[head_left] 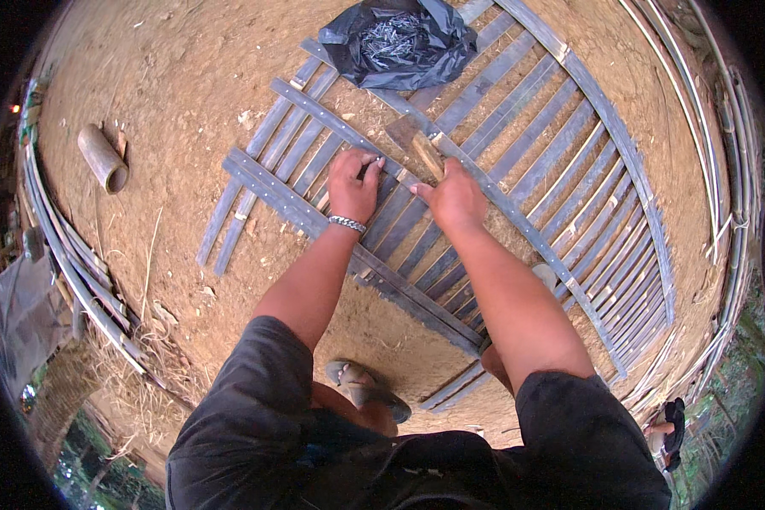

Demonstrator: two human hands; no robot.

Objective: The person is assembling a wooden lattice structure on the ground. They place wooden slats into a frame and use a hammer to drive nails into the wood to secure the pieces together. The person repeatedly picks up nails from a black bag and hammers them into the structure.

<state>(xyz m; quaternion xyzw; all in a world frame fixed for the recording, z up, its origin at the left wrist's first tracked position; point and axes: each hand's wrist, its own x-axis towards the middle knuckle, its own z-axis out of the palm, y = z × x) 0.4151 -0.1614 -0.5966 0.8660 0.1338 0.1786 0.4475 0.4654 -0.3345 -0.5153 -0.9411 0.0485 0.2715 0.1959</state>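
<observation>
A lattice of grey bamboo slats (pixel 518 161) lies flat on the dirt ground. My left hand (pixel 354 182), with a metal bracelet at the wrist, presses on a cross slat (pixel 314 112), its fingertips pinching something small that I cannot make out. My right hand (pixel 456 197) grips the wooden handle of a hatchet-like tool (pixel 410 136), whose flat metal head rests on the same cross slat just beyond the hand. The two hands are a short span apart.
A black plastic bag (pixel 399 41) holding several nails sits on the lattice's far end. A short bamboo tube (pixel 102 157) lies at left. Long bamboo strips (pixel 68 263) curve along the left and right edges. My sandalled foot (pixel 367 391) stands near the lattice's near edge.
</observation>
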